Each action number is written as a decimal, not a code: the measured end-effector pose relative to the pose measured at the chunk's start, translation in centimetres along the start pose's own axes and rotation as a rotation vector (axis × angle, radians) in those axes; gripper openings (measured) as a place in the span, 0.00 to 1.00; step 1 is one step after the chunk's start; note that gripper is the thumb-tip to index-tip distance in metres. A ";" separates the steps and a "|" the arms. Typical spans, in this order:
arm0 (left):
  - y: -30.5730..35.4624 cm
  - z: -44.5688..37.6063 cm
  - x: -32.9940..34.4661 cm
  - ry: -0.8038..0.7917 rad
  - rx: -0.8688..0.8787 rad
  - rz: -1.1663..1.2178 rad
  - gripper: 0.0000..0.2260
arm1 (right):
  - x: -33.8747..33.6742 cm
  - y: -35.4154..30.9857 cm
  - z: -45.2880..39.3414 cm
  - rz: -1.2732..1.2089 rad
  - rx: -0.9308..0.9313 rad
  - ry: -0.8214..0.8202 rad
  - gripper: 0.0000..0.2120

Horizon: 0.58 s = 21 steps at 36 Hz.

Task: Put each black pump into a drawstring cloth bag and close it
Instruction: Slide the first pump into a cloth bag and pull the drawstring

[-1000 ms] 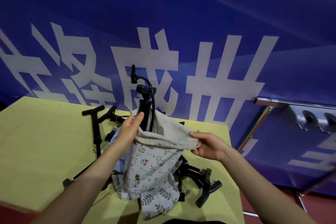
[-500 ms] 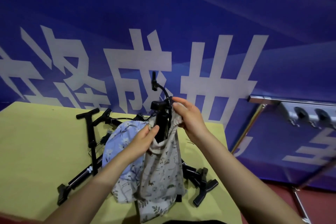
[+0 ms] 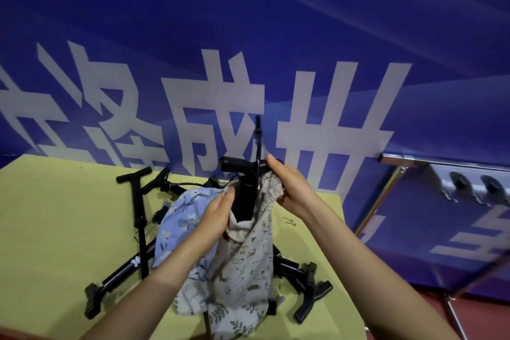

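Both hands, left hand and right hand, grip the cream bag over a yellow table before a blue banner.

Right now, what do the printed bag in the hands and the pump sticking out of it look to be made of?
The beige printed drawstring bag: soft matte woven cloth, likely cotton; it gathers and folds at the mouth. The black pump: probably hard plastic, perhaps part metal; rigid, with dull sheen on its T-handle.

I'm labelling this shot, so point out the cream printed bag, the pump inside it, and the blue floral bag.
cream printed bag (image 3: 245, 270), head view, front cloth.
pump (image 3: 244, 201), head view, barrel.
blue floral bag (image 3: 182, 218), head view, upper cloth.
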State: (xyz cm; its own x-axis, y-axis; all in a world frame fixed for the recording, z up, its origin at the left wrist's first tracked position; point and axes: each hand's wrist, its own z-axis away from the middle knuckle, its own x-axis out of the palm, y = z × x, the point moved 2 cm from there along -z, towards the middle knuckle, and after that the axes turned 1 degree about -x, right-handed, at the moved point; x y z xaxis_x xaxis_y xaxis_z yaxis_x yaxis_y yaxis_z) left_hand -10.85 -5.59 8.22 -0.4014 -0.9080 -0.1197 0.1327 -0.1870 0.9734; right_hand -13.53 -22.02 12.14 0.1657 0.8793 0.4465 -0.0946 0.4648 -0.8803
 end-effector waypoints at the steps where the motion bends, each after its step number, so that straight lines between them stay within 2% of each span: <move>1: 0.3 -0.2 -0.5 0.049 0.012 0.015 0.19 | 0.0 0.2 0.0 -0.029 -0.025 0.004 0.14; 3: 0.9 -0.6 -1.8 0.148 0.023 0.031 0.23 | -0.3 0.5 0.0 -0.043 -0.073 0.049 0.12; 5: 1.3 -0.9 -3.6 0.237 0.024 0.046 0.20 | -0.8 0.6 0.1 -0.023 -0.111 0.091 0.11; 7: 1.5 -1.2 -4.9 0.232 0.001 0.089 0.17 | -1.4 0.4 0.3 0.008 -0.118 0.101 0.13; 9: 1.9 -1.4 -5.4 0.160 -0.023 0.095 0.13 | -1.9 0.1 0.6 0.054 -0.118 0.108 0.15; 11: 2.5 -1.6 -5.8 0.142 -0.029 0.017 0.13 | -1.9 -0.1 0.8 0.117 -0.126 0.096 0.13; 13: 3.4 -1.7 -6.5 0.137 0.011 -0.191 0.17 | -1.7 -0.1 0.9 0.177 -0.134 0.084 0.09; 16: 4.9 -1.8 -7.9 0.170 0.060 -0.747 0.25 | -1.6 0.2 0.8 0.236 -0.139 0.103 0.08; 18: 5.7 -1.8 -8.6 0.181 0.079 -0.905 0.25 | -1.6 0.4 0.7 0.294 -0.142 0.133 0.10; 21: 6.4 -1.7 -8.5 0.158 0.191 -0.952 0.25 | -1.4 0.6 0.8 0.397 -0.172 0.185 0.13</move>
State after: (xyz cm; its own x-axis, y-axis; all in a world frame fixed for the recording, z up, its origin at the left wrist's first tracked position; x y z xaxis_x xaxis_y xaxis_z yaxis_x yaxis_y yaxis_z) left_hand -5.03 0.31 15.15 -0.1372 -0.4519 -0.8814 -0.3374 -0.8153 0.4706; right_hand -14.56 -22.84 11.13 0.3234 0.9451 0.0471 -0.0243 0.0581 -0.9980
